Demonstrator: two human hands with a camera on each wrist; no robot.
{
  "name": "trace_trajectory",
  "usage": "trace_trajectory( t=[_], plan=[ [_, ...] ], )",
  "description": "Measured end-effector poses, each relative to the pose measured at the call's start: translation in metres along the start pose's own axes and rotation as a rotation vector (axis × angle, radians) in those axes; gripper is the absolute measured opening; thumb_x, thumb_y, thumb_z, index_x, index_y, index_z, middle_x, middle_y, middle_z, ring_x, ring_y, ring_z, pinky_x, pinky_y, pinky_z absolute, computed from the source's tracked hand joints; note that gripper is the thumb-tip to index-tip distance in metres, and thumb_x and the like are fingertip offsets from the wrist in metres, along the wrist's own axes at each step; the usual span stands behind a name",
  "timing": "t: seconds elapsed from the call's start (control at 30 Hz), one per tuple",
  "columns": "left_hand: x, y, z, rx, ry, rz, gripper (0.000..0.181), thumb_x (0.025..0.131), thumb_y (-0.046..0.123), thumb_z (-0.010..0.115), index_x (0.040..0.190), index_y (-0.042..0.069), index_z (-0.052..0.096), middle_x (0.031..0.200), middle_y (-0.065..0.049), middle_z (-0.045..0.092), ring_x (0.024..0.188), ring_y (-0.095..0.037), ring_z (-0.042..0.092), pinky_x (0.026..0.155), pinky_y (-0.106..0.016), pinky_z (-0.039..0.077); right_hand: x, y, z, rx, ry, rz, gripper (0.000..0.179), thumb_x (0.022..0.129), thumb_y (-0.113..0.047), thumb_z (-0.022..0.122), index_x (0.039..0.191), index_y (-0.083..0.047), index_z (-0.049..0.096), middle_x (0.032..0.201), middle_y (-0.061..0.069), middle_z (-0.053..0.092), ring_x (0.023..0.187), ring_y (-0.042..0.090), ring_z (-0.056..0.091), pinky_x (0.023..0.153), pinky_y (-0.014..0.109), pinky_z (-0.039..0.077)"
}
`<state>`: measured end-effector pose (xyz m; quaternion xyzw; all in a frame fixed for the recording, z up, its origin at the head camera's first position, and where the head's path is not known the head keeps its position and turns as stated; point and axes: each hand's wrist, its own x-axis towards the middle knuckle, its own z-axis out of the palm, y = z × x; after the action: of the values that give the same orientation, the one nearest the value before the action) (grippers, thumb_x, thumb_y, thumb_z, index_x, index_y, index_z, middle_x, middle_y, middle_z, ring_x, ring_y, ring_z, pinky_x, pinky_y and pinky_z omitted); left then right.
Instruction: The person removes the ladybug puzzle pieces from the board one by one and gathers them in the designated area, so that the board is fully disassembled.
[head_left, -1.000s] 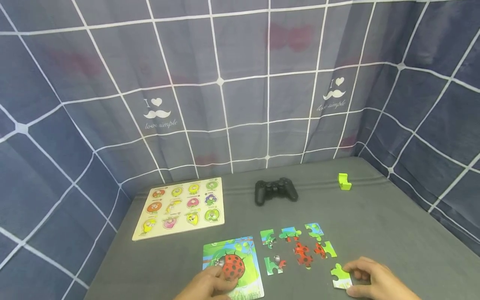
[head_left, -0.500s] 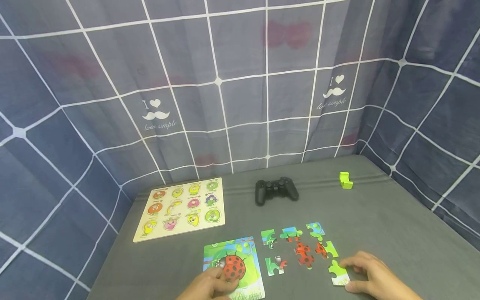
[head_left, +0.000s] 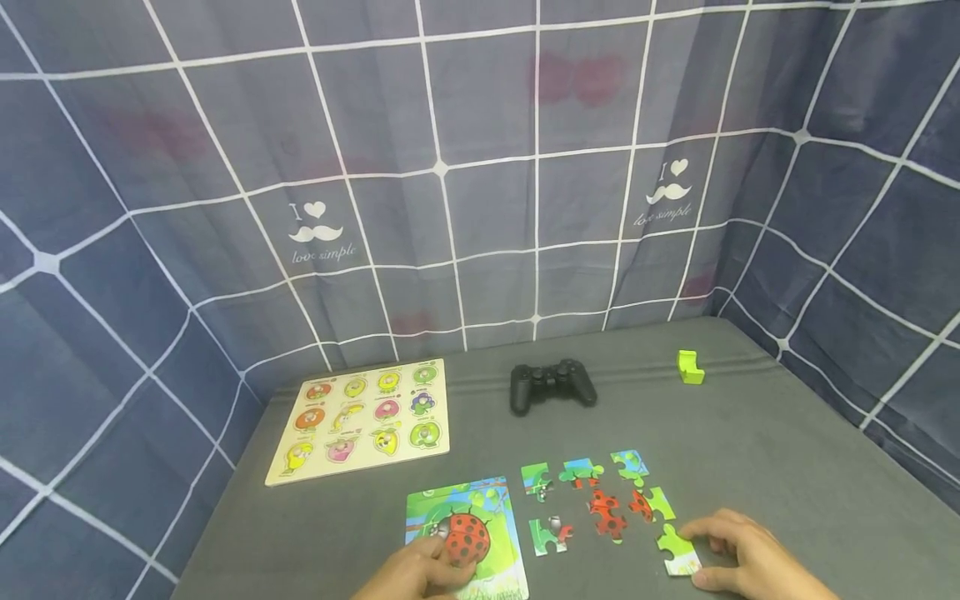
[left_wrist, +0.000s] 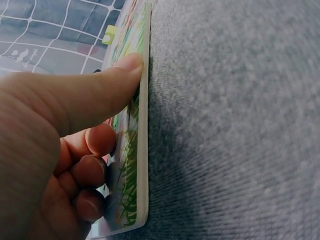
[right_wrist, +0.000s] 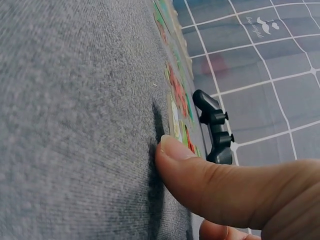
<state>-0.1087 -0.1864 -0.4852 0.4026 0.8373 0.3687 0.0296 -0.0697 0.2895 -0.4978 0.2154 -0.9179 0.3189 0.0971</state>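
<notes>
At the lower right in the head view, my right hand (head_left: 742, 550) pinches a green and white jigsaw piece (head_left: 681, 554) at its right side, between thumb and index finger. In the right wrist view the thumb (right_wrist: 192, 167) lies at the piece's edge, low over the grey cloth. My left hand (head_left: 420, 571) rests on the ladybug picture board (head_left: 498, 542), its thumb (left_wrist: 100, 90) pressing near one edge and the other fingers bent on the top. Several ladybug jigsaw pieces lie between the hands, among them a red spotted piece (head_left: 606, 515) and a red and green piece (head_left: 652, 504).
A wooden fruit puzzle board (head_left: 360, 421) lies at the back left. A black game controller (head_left: 552, 386) sits behind the jigsaw pieces, and a small lime-green block (head_left: 690, 367) stands at the far right. A blue checked curtain (head_left: 487, 208) encloses the grey table (head_left: 600, 425).
My right hand has slid the green and white jigsaw piece slightly leftward and turned it a little, closer to the red and green piece. My left hand has stayed on the ladybug board.
</notes>
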Motion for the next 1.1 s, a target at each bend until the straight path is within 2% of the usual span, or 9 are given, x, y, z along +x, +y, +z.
trace_trajectory(
  t=[0.13,0.17,0.33,0.47,0.63,0.7,0.93,1.1],
  plan=[
    [0.0013,-0.0025,0.0002,0.086,0.020,0.088,0.038,0.085,0.040,0.069,0.113,0.014,0.075,0.076,0.014,0.034,0.070,0.013,0.024,0.051,-0.010,0.033,-0.0008,0.0003,-0.0008,0.006,-0.007,0.004,0.042,0.067,-0.016,0.088,0.105,-0.017,0.070,0.087,-0.018,0.052,0.077,-0.008,0.040,0.059,0.020,0.035],
    [0.0017,-0.0031,0.0000,0.079,0.015,0.095,0.039,0.085,0.040,0.068,0.113,0.013,0.075,0.076,0.015,0.033,0.070,0.014,0.023,0.051,-0.010,0.033,-0.0007,0.0005,-0.0008,0.008,-0.009,0.003,0.042,0.067,-0.015,0.087,0.105,-0.017,0.070,0.087,-0.018,0.052,0.077,-0.008,0.040,0.059,0.020,0.035],
    [0.0021,-0.0031,-0.0015,0.057,-0.013,0.076,0.040,0.086,0.040,0.067,0.114,0.012,0.074,0.078,0.018,0.031,0.070,0.014,0.023,0.051,-0.010,0.034,-0.0002,0.0012,-0.0008,0.011,-0.014,-0.007,0.041,0.068,-0.016,0.087,0.104,-0.019,0.070,0.086,-0.018,0.051,0.077,-0.008,0.039,0.059,0.020,0.034],
    [0.0019,-0.0018,-0.0027,0.045,-0.021,0.069,0.039,0.086,0.037,0.069,0.115,0.012,0.074,0.076,0.014,0.035,0.069,0.014,0.024,0.051,-0.010,0.034,0.0007,0.0015,0.0006,-0.008,0.030,-0.055,0.042,0.065,-0.016,0.088,0.103,-0.020,0.070,0.085,-0.019,0.051,0.077,-0.008,0.040,0.059,0.020,0.034],
    [0.0016,-0.0022,-0.0021,0.098,0.020,0.114,0.038,0.085,0.037,0.071,0.113,0.012,0.074,0.074,0.009,0.039,0.070,0.014,0.023,0.051,-0.009,0.031,0.0015,0.0019,0.0018,-0.021,0.067,-0.092,0.045,0.063,-0.016,0.089,0.103,-0.020,0.070,0.086,-0.019,0.051,0.077,-0.008,0.040,0.059,0.019,0.034],
    [0.0015,-0.0026,-0.0016,0.124,0.037,0.130,0.038,0.085,0.039,0.070,0.112,0.013,0.075,0.074,0.009,0.039,0.071,0.014,0.023,0.051,-0.009,0.031,0.0016,0.0024,0.0016,-0.020,0.063,-0.089,0.045,0.063,-0.016,0.089,0.103,-0.020,0.070,0.086,-0.019,0.051,0.077,-0.008,0.040,0.059,0.019,0.034],
    [0.0024,-0.0015,-0.0018,0.096,0.024,0.115,0.039,0.084,0.039,0.070,0.113,0.013,0.075,0.074,0.011,0.038,0.070,0.015,0.023,0.050,-0.009,0.031,0.0004,0.0024,-0.0032,-0.003,-0.017,-0.008,0.040,0.067,-0.016,0.088,0.102,-0.017,0.070,0.088,-0.018,0.053,0.078,-0.009,0.040,0.059,0.020,0.036],
    [0.0019,-0.0025,-0.0017,0.106,0.033,0.132,0.039,0.085,0.039,0.070,0.113,0.012,0.075,0.073,0.008,0.039,0.071,0.015,0.023,0.051,-0.009,0.031,0.0001,0.0015,-0.0031,-0.023,-0.013,-0.001,0.038,0.067,-0.017,0.088,0.101,-0.017,0.070,0.087,-0.018,0.053,0.078,-0.009,0.041,0.059,0.020,0.036]
  ],
)
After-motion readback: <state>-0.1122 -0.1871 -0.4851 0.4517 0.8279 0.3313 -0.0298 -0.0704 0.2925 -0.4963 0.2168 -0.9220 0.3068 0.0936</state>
